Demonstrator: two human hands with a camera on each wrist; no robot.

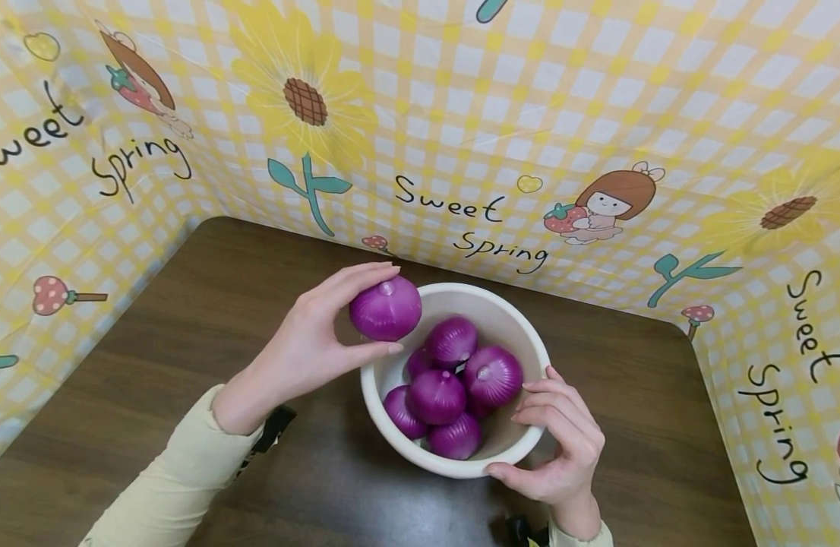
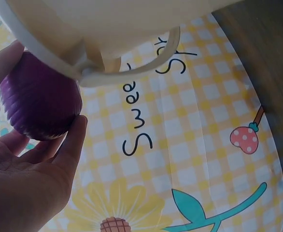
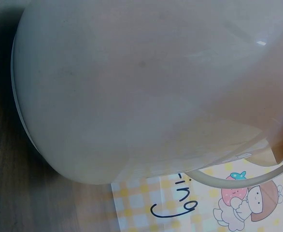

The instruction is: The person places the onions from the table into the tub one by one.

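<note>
My left hand (image 1: 307,338) holds a purple onion (image 1: 386,308) between thumb and fingers, over the left rim of a cream bowl (image 1: 519,327). In the left wrist view, fingers cup this onion (image 2: 40,99) beside the bowl's edge (image 2: 49,63). Several more purple onions (image 1: 437,396) lie heaped in the bowl. On the right, my right hand (image 1: 563,437) grips the bowl's rim, fingers reaching over to the inside and thumb at the front edge. The bowl's outer wall (image 3: 141,96) fills most of the right wrist view, which hides nearly all of that hand.
A dark brown wooden table (image 1: 639,425) with rounded corners carries the bowl. Yellow checked cloth (image 1: 427,114) printed with sunflowers and lettering stands around its back and sides. A curved cream loop (image 2: 173,46) sticks out from the bowl.
</note>
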